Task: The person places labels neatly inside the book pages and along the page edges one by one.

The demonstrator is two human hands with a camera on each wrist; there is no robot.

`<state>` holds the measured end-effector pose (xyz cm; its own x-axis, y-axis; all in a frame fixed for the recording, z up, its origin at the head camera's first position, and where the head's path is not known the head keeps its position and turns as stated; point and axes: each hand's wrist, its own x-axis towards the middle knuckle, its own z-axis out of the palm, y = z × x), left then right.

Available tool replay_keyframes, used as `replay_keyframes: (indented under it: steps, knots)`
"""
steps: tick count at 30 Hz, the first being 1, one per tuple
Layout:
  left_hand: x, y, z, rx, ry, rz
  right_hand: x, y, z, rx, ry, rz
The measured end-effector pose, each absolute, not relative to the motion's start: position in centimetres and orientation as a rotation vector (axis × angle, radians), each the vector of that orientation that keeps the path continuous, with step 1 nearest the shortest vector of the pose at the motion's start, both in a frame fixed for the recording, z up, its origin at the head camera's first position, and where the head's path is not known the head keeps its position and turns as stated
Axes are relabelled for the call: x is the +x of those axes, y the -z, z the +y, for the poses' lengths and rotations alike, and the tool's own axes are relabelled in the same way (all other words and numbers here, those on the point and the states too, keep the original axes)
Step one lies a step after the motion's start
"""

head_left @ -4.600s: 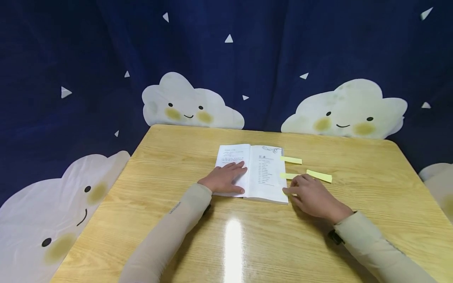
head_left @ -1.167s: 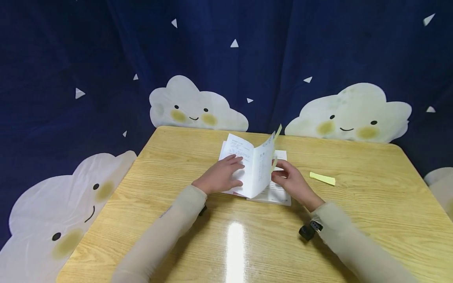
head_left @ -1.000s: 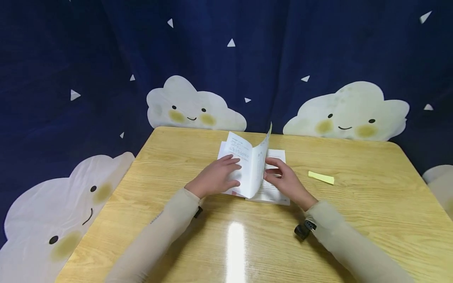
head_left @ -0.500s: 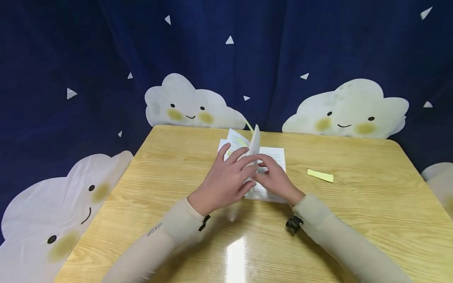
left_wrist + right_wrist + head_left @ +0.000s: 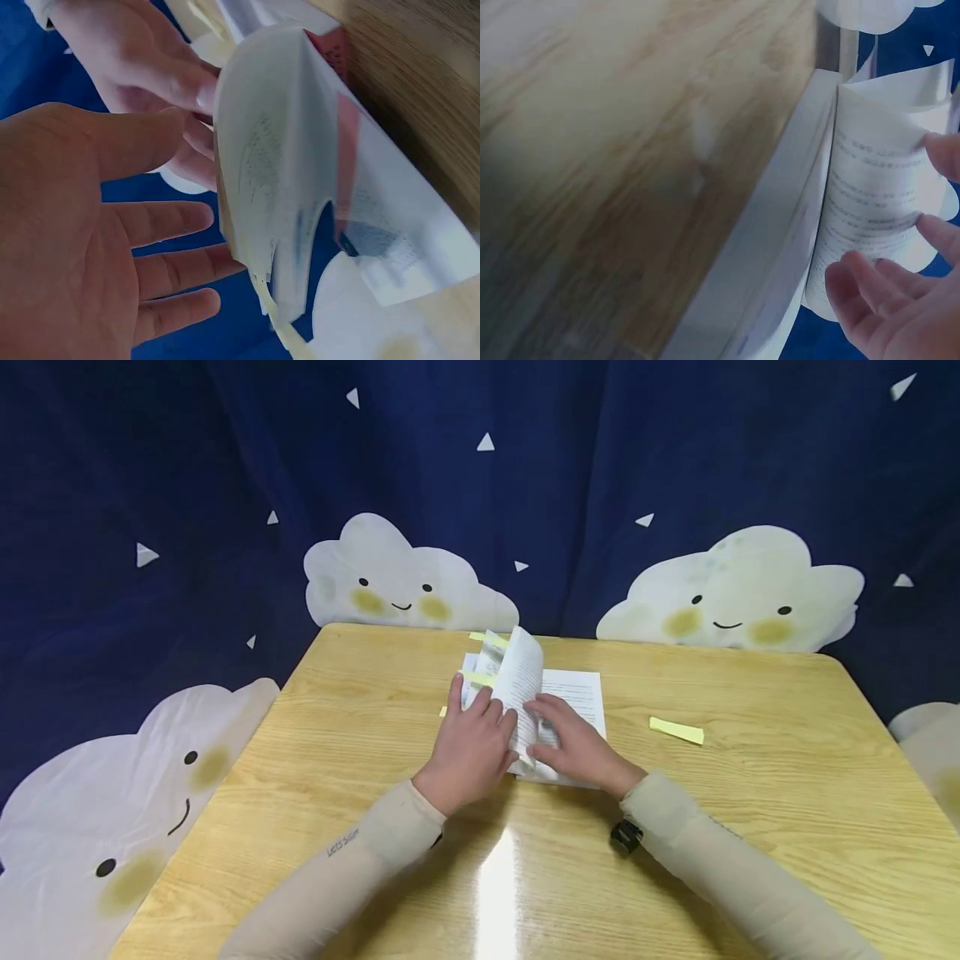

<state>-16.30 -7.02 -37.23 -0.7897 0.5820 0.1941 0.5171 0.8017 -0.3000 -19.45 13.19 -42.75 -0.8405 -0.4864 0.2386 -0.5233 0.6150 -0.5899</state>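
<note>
A book lies spread on the wooden table, its flat right-hand page (image 5: 573, 689) printed with text. Several of its leaves (image 5: 522, 668) stand raised and curved near the spine. Yellow sticky strips (image 5: 482, 678) stick out from the leaves leaning left. My left hand (image 5: 468, 747) touches the raised leaves from the left; in the left wrist view its fingers stretch out, fingertips at the paper's edge. My right hand (image 5: 581, 743) is on the other side, thumb and fingers spread against the curved leaf. The right wrist view shows fingers (image 5: 859, 289) close to the printed leaf.
A loose yellow strip (image 5: 677, 731) lies on the table (image 5: 360, 718) to the right of the book. Behind the table hangs a dark blue curtain (image 5: 555, 485) with cloud figures. A bright reflection shines on the near tabletop.
The tabbed leaves have gone over to the left, their yellow strips now pointing left. Both hands have moved in around the raised leaves; the right hand came leftward. The loose strip stays put.
</note>
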Motion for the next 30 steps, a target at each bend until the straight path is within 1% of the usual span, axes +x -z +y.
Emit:
replay_keyframes:
  steps: [8,16,23,30]
  knots:
    - [-17.7,38.3,-6.8,-0.765,-0.394,-2.907,-19.4,43.2,13.6,0.981,-0.910,-2.812]
    - [-18.9,40.1,-5.8,-0.746,-0.378,-2.983,-19.3,43.3,16.4,1.020,-0.681,-2.940]
    - [-19.6,40.9,-5.7,-0.769,-0.249,-3.037,-19.2,43.0,18.0,1.069,-0.397,-3.018]
    - [-20.5,41.1,-6.2,-0.920,-0.295,-2.990,-18.6,43.4,18.5,1.030,-0.382,-2.998]
